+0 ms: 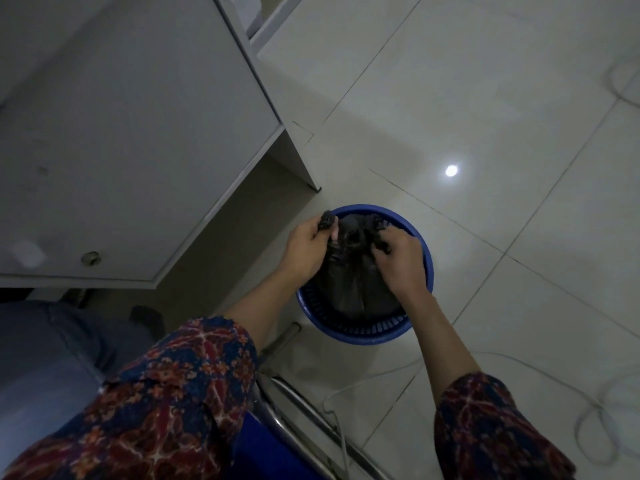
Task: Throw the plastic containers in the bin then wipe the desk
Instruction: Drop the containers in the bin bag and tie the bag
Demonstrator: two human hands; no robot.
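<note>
Patterned sleeves (166, 393) in red and dark blue fill the bottom edge, above a chrome chair frame (301, 410) with a blue seat. To the left the grey desk (121, 133) stands over a leg in blue trousers. Just right of the desk, on the tiled floor (502, 98), sits the blue bin (424, 258). Over it the left hand (306, 249) and right hand (401, 263) each clench a gathered corner of the black bin bag (349, 278). A white cable (381, 374) trails at right.

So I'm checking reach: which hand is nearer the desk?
Left. The left hand grips the black bag on the bin's desk side; the right hand grips it on the far side.
</note>
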